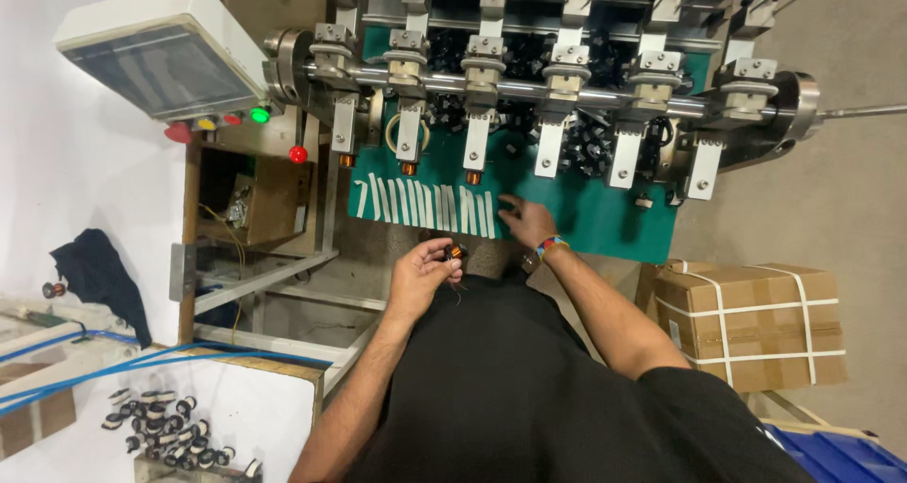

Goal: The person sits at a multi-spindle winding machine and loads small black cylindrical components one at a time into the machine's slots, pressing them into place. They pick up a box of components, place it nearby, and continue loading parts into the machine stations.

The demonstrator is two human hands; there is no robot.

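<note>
My left hand (422,271) pinches a small copper-wound coil (457,251) — my right hand (525,220), fingers spread open, touches the green surface (586,220) beside white strips (430,204) at ten o'clock.

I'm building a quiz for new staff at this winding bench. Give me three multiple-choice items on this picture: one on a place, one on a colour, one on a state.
1. Where do the white strips lie?
A. on the green mat
B. on the cardboard box
C. on the floor

2. What colour is the lit round lamp?
A. blue
B. green
C. white

3. What is the left hand doing?
A. resting flat
B. holding a small copper coil
C. pressing a button

Answers: 1 A, the strips sit in a row on the mat; 2 B, it glows green beside yellow and red ones; 3 B, its fingers pinch the coil, while the right hand touches the mat.
</note>
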